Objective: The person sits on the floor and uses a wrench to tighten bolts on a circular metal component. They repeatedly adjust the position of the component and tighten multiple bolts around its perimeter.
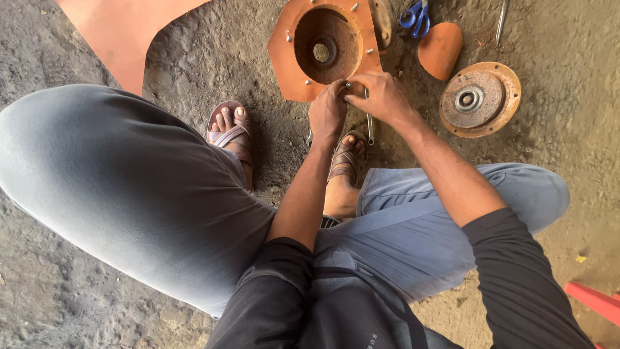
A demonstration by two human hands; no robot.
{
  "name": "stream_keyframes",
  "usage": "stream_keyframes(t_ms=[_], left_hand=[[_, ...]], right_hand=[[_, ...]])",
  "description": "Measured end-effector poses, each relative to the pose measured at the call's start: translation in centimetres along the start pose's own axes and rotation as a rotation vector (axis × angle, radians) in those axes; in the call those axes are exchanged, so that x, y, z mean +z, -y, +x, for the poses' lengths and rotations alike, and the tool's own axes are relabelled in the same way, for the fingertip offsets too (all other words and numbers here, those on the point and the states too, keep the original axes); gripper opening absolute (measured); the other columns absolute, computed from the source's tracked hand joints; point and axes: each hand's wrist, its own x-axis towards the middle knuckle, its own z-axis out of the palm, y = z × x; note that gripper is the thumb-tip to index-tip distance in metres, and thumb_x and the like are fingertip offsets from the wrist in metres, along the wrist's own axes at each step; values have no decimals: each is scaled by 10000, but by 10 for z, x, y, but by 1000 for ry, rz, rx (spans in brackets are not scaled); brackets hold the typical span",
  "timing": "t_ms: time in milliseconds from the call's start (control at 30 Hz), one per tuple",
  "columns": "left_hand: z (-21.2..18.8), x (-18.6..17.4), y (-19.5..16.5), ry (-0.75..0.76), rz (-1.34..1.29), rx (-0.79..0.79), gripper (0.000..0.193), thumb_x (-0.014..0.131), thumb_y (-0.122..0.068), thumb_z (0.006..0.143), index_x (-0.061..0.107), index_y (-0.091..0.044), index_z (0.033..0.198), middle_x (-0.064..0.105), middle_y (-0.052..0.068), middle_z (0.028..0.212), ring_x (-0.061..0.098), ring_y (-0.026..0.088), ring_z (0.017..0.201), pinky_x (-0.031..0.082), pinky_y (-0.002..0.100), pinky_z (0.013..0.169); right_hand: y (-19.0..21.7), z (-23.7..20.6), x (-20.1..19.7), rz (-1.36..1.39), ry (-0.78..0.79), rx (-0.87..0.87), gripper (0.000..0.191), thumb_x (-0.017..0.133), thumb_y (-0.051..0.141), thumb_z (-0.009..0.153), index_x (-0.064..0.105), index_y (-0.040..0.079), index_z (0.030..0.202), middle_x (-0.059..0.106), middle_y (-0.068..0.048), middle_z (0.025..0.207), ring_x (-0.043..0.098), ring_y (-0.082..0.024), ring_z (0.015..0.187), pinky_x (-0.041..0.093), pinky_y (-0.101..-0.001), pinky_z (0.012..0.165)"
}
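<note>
The person squats over a dirt floor (194, 58), both forearms reaching down and forward between the knees, bare from the pushed-up dark sleeves. The left hand (327, 111) is bent at the wrist with its fingers curled together, pinched at the near edge of an orange octagonal housing (284, 45) that lies flat on the floor just beyond the knuckles. The right hand (381, 97) comes in from the other side, back of the hand up, its fingertips drawn together and meeting those of the left at a small bolt (348, 84) on that same edge; whether either hand truly grips the bolt cannot be told, since the fingers hide it. A slim metal wrench (369, 126) lies beneath the right hand, beside the sandalled foot (349, 158). Beyond the right hand's far side sits a round rusty flange plate (479, 99), well apart from the fingers, with an orange rounded cover (440, 48) and blue-handled scissors (415, 17) further ahead. The housing's deep round bore (326, 42) opens upward ahead of both hands.
</note>
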Motion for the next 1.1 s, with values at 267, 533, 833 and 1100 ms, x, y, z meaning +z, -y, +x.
stream_keyframes(t_ms=[267,533,833,1100], left_hand=[[15,6,0,-100,-348,-188,312,675,-156,920,695,-87,1224,651,12,747,568,126,631,495,306,550],[37,12,-43,-352,-791,-448,429,647,-400,989,674,18,1081,698,45,844,635,112,736,533,283,659],[62,-1,-60,314,-1363,-491,1223,386,-887,813,178,20,1606,325,262,1617,316,354,1502,258,503,1221],[59,-30,-63,522,-1236,-410,1349,150,-1007,621,-110,-161,1639,29,282,1673,95,439,1569,153,624,1239]], right_hand=[[-3,14,-12,-13,-11,162,252,836,259,930,733,31,960,728,-88,873,699,-191,741,576,-352,626],[36,19,-33,105,-186,-44,179,780,86,935,752,7,1093,746,-139,991,745,-232,837,598,-331,689],[20,25,-41,173,-273,-212,196,797,24,948,768,18,1142,761,-153,1067,749,-255,940,613,-328,797],[13,21,-35,241,-139,-51,96,745,16,991,708,-4,1077,746,-137,1041,758,-226,916,647,-304,775]])
